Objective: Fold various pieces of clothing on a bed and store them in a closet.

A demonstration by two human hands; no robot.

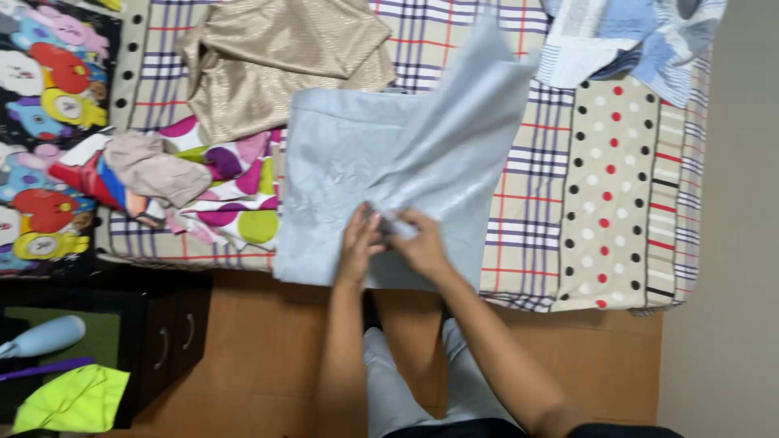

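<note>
**Both hands pinch a pale blue cloth at the bed's near edge**

Pale blue cloth (381, 162) lies spread on the bed (617, 203), its lower hem hanging over the near edge. Upper right corner lifted and folded toward the middle, standing up off the cover.

Left hand (359, 239) and right hand (418, 242) meet close together low on the cloth, fingers closed, pinching a small gathered bit of the fabric between them. Fingertips nearly touching; exact grip blurred.

Just left of the cloth: white fabric with large coloured dots (235, 195), partly under it. Above that, a crumpled beige-gold garment (276, 61). Further left, a small heap of pinkish and red clothing (134, 174).

Bed cover is patchwork: plaid checks and a cream polka-dot panel (608, 162) to the right. Blue striped and checked fabric (641, 40) at the far right corner.

Cartoon-print blanket (45, 122) along the left edge. Dark cabinet (174, 332) below it; lime-green cloth (77, 397) at bottom left. Wooden floor (268, 349) underfoot.
</note>
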